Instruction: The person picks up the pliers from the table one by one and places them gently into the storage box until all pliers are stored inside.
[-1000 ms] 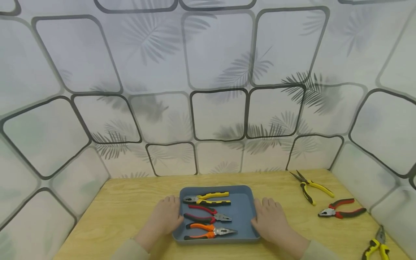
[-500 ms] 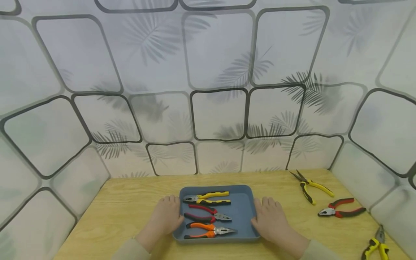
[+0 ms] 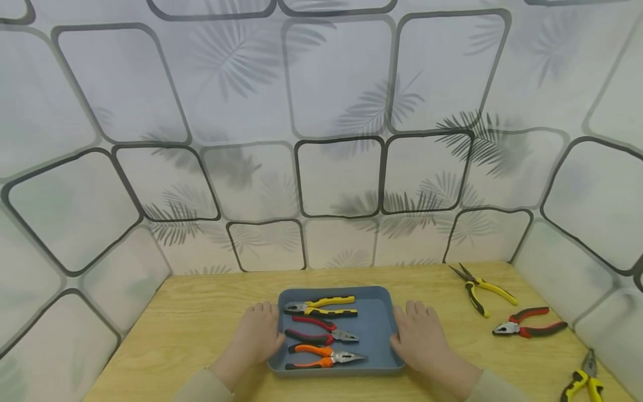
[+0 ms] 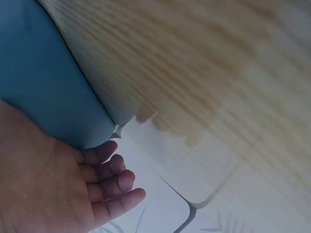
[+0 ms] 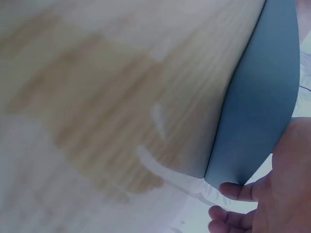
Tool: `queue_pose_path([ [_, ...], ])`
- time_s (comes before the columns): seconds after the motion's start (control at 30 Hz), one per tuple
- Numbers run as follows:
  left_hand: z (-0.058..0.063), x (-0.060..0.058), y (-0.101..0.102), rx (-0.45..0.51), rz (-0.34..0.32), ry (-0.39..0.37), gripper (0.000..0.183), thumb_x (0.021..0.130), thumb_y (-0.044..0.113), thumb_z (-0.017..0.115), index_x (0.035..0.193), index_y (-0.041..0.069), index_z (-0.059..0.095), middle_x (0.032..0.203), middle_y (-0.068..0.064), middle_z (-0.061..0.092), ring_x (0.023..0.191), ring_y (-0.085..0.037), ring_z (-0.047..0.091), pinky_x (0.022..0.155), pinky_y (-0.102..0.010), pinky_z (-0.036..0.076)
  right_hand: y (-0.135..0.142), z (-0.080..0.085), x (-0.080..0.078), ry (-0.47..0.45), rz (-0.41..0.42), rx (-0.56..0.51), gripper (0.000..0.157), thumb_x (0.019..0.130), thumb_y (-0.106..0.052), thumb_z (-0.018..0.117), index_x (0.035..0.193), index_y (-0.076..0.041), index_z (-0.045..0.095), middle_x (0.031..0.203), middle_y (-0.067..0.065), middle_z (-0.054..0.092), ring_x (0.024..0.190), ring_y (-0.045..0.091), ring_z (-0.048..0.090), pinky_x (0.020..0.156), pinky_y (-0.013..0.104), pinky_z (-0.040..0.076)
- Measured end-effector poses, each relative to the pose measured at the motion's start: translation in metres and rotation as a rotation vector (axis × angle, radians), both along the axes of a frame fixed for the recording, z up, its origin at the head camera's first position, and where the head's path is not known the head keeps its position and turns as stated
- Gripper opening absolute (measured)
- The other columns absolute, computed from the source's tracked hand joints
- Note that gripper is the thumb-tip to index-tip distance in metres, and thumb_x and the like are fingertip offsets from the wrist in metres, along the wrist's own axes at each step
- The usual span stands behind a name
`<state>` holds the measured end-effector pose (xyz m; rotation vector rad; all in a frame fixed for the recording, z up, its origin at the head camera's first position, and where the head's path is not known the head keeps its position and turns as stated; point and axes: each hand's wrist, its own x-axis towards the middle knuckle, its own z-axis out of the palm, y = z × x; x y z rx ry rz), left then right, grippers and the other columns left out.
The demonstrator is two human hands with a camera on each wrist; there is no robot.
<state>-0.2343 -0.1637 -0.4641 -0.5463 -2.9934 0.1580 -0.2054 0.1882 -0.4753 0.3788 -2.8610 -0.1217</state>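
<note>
The left hand point(image 3: 253, 333) and the right hand point(image 3: 419, 338) touch the opposite short ends of a blue-grey tray point(image 3: 379, 329) on the wooden table point(image 3: 216, 312). With twelve o'clock pointing away from the person, the tray lies at three o'clock from the left hand and nine o'clock from the right. Its long axis runs nine to three, straight from palm to palm, so neither hand is nearer. In each grip the fingers lie loosely extended along the outside, with the thumb at the rim; nothing is clenched, and how firmly they press I cannot tell.

Inside the tray, yellow-handled pliers point(image 3: 321, 303) lie towards twelve, dark red pliers point(image 3: 329, 337) in the middle and orange pliers point(image 3: 329, 358) towards six. Outside it, clockwise from the right hand, are yellow long-nose pliers point(image 3: 474, 280) at two, red-and-black pliers point(image 3: 529, 333) at three and cropped yellow-and-black pliers point(image 3: 579, 378) near four.
</note>
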Motion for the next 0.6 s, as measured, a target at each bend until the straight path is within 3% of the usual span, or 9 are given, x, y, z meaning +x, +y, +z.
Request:
queue_pose_path([
  [0.3,-0.002,0.0,-0.001,-0.016,0.004,0.006,0.049,0.088,0.036,0.066,0.111,-0.007,0.062,0.097,-0.018,0.063,0.093,-0.032,0.064,0.091,-0.05,0.059,0.002,0.007,-0.001,-0.036,-0.002,0.006,0.042,0.093,-0.035,0.07,0.121,-0.004,0.065,0.098,0.015,0.061,0.092,0.031,0.058,0.076,0.047,0.048],
  [0.6,-0.004,-0.001,0.0,-0.029,0.012,0.022,0.05,0.088,0.037,0.066,0.111,-0.007,0.063,0.098,-0.019,0.064,0.094,-0.033,0.065,0.092,-0.05,0.059,0.006,0.011,-0.007,0.02,0.005,-0.039,0.046,0.093,-0.04,0.071,0.12,-0.003,0.062,0.095,0.015,0.059,0.089,0.032,0.058,0.076,0.048,0.05],
])
